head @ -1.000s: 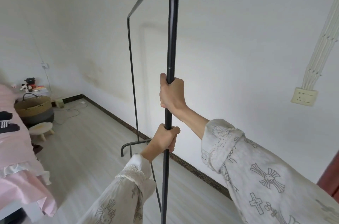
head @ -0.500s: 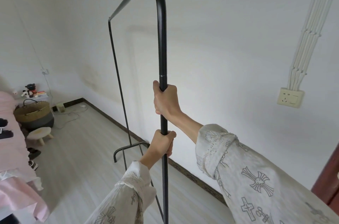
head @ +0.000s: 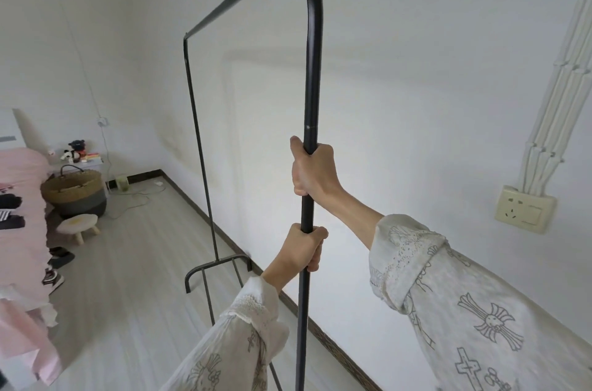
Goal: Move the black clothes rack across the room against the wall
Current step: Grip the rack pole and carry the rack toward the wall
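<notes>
The black clothes rack (head: 312,70) is an empty metal frame standing lengthwise along the white wall (head: 400,77). Its near upright runs up the middle of the view and bends into the top bar. My right hand (head: 312,171) grips that upright at mid height. My left hand (head: 302,251) grips the same upright just below. The far upright drops to a curved foot (head: 217,265) resting on the floor close to the dark skirting board. The near foot is out of view.
A bed with pink bedding (head: 19,230) fills the left edge, with shoes (head: 56,265) beside it. A woven basket (head: 75,193), a small stool (head: 78,225) and a cable lie at the far corner. A wall socket (head: 525,209) sits at the right.
The rack has shifted left in the view and the whole top bend now shows. Both hands keep the same grip on the upright. The far foot sits nearer the skirting board.
</notes>
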Tool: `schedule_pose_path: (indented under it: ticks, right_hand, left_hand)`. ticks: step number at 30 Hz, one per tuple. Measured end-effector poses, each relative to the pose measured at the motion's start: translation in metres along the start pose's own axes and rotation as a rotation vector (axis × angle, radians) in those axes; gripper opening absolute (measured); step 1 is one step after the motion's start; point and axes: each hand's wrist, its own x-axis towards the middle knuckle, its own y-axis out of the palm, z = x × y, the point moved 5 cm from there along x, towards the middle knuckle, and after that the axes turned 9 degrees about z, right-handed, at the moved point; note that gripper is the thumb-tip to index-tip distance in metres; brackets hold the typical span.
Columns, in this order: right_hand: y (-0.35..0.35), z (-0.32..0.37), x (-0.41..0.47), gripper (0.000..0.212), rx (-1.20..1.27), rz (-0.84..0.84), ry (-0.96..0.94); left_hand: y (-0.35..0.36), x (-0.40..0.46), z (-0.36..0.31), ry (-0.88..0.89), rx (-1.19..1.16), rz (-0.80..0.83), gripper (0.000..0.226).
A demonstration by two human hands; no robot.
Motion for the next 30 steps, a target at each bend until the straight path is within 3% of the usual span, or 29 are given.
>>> schedule_pose_path:
  ticks: [12, 21, 27, 30]
  right_hand:
    - [-0.110, -0.001, 0.036, 0.048, 0.032, 0.129, -0.001]
    - [-0.158, -0.005, 0.057, 0.050, 0.043, 0.342, -0.048]
    - [-0.191, -0.007, 0.079, 0.056, 0.037, 0.394, -0.090]
    - [-0.203, -0.011, 0.090, 0.056, 0.065, 0.433, -0.079]
  left_hand:
    - [0.076, 0.085, -0.001, -0.018, 0.009, -0.153, 0.045]
    - [0.115, 0.100, -0.008, -0.024, 0.242, -0.507, 0.032]
    - [0.137, 0.122, -0.006, -0.016, 0.431, -0.513, 0.006]
    - [0.143, 0.136, -0.005, -0.050, 0.491, -0.505, 0.006]
